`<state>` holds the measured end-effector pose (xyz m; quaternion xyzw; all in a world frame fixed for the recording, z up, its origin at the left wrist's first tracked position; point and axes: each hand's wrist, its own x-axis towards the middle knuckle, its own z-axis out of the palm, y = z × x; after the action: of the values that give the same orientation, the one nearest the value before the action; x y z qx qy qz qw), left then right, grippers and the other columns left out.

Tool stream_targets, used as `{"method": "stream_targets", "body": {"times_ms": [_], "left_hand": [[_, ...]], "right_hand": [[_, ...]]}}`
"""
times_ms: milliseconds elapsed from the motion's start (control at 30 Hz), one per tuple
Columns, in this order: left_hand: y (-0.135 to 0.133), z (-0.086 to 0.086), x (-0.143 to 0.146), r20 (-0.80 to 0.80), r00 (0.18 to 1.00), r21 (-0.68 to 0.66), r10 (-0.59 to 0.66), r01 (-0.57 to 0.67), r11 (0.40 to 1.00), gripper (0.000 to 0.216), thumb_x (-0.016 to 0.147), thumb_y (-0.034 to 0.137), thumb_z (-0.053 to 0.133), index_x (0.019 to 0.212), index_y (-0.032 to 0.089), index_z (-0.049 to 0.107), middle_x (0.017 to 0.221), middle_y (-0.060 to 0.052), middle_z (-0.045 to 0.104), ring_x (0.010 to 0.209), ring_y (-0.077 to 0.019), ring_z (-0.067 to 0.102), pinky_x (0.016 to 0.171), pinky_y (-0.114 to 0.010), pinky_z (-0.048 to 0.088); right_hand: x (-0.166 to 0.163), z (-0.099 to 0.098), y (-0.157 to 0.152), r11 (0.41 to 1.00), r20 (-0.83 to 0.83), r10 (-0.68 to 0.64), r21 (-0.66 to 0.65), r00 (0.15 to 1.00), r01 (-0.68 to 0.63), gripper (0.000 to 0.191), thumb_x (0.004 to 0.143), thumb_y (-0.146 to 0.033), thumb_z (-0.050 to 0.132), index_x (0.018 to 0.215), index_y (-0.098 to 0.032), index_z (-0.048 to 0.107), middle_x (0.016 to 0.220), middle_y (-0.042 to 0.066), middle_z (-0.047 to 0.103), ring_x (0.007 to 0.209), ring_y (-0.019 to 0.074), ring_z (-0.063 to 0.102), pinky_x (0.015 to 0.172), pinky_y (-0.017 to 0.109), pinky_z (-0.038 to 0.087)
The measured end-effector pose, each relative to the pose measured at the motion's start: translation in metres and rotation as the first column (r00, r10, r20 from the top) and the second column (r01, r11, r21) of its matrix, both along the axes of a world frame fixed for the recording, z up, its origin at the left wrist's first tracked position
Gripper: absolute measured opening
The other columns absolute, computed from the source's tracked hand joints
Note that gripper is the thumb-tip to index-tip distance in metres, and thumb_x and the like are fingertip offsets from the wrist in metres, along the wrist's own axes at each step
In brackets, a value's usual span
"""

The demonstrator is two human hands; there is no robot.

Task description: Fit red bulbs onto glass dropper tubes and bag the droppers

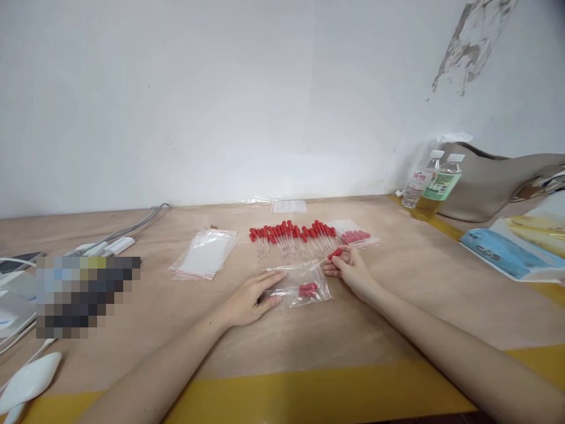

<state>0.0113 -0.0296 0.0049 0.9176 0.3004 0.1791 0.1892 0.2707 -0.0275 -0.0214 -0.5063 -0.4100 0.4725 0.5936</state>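
Note:
A clear zip bag (304,284) lies flat on the wooden table with a few red-capped droppers inside. My left hand (251,299) rests on the bag's left edge, thumb and fingers pinching its opening. My right hand (351,268) is closed on a red-capped dropper (332,255), its glass tip pointing toward the bag. Behind them is a row of several red-capped droppers (293,234).
A stack of empty zip bags (203,254) lies at the left, and a filled bag of droppers (355,235) at the right. Two plastic bottles (430,185), a beige bag (489,182) and a printed sheet (512,250) are far right. Cables and white devices (106,246) lie left.

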Motion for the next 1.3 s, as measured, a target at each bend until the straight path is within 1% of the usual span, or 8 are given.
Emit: {"method": "stream_targets", "body": {"times_ms": [133,233,367,633,833,967,1100,1300], "left_hand": [[-0.001,0.0,0.0,0.009,1.0,0.007,0.01,-0.01,1.0,0.051,0.085,0.035,0.044,0.134,0.027,0.028,0.135,-0.004,0.038,0.122,-0.0208,0.037,0.101,-0.041,0.031],[-0.001,0.0,-0.001,0.003,1.0,0.011,0.013,-0.013,1.0,0.052,0.085,0.035,0.044,0.134,0.026,0.028,0.135,-0.004,0.039,0.121,-0.0209,0.038,0.1,-0.039,0.032],[-0.001,0.001,0.0,-0.002,1.0,0.003,0.022,-0.022,1.0,0.051,0.086,0.036,0.043,0.134,0.026,0.028,0.133,-0.005,0.04,0.12,-0.0215,0.039,0.1,-0.039,0.033],[-0.001,0.0,0.001,0.002,1.0,0.015,0.012,-0.012,1.0,0.051,0.086,0.035,0.043,0.133,0.027,0.029,0.134,-0.004,0.04,0.12,-0.0209,0.039,0.1,-0.039,0.032],[0.0,0.0,0.0,-0.008,1.0,0.001,0.019,-0.019,1.0,0.047,0.085,0.037,0.043,0.131,0.026,0.034,0.132,-0.005,0.042,0.121,-0.0215,0.038,0.101,-0.04,0.031],[0.0,0.0,0.0,0.023,0.999,-0.004,0.026,-0.026,1.0,0.046,0.084,0.036,0.045,0.128,0.025,0.037,0.129,-0.005,0.045,0.118,-0.0221,0.041,0.099,-0.041,0.033],[-0.002,-0.001,0.0,0.063,0.997,-0.027,0.032,-0.03,0.999,0.036,0.083,0.035,0.047,0.117,0.023,0.045,0.127,-0.006,0.047,0.114,-0.0218,0.045,0.097,-0.039,0.035],[-0.003,0.002,-0.002,0.071,0.997,-0.074,0.032,-0.027,0.997,0.024,0.082,0.036,0.048,0.102,0.022,0.048,0.128,-0.006,0.046,0.113,-0.0207,0.046,0.093,-0.035,0.038]], "right_hand": [[0.003,0.003,-0.006,0.981,0.18,0.192,0.003,0.965,-0.196,0.019,0.07,-0.029,0.056,0.082,-0.02,0.043,0.07,-0.001,0.057,0.057,0.01,0.056,0.056,0.025,0.049],[0.009,0.004,-0.009,0.942,0.435,0.291,0.027,0.852,-0.335,0.02,0.066,-0.03,0.061,0.077,-0.016,0.053,0.065,-0.002,0.053,0.054,0.0084,0.049,0.051,0.022,0.042],[0.006,0.005,-0.009,0.93,0.664,0.201,0.102,0.72,-0.354,0.012,0.066,-0.024,0.06,0.073,-0.016,0.065,0.065,0.0,0.054,0.054,0.0086,0.044,0.051,0.021,0.038],[-0.007,0.002,-0.013,0.883,0.519,0.392,0.019,0.76,-0.469,0.026,0.072,-0.032,0.055,0.087,-0.016,0.067,0.078,0.003,0.066,0.068,0.015,0.058,0.061,0.025,0.045],[0.006,0.007,0.005,0.968,0.526,0.216,-0.003,0.823,-0.252,0.024,0.069,-0.031,0.055,0.082,-0.013,0.063,0.065,0.002,0.063,0.054,0.0125,0.055,0.051,0.024,0.043],[0.02,0.014,0.036,0.989,0.773,-0.105,0.144,0.626,-0.012,0.013,0.067,-0.022,0.053,0.073,-0.014,0.061,0.069,0.003,0.063,0.063,0.0139,0.057,0.061,0.024,0.043],[0.017,0.024,0.068,0.98,0.911,-0.193,0.164,0.365,0.109,0.015,0.068,-0.018,0.05,0.077,-0.015,0.061,0.079,0.006,0.064,0.076,0.017,0.058,0.069,0.026,0.042],[0.0,0.032,0.1,0.96,0.939,-0.09,-0.006,0.331,0.279,0.015,0.067,-0.02,0.053,0.076,-0.012,0.062,0.081,0.015,0.064,0.076,0.0242,0.06,0.062,0.03,0.043]]}}
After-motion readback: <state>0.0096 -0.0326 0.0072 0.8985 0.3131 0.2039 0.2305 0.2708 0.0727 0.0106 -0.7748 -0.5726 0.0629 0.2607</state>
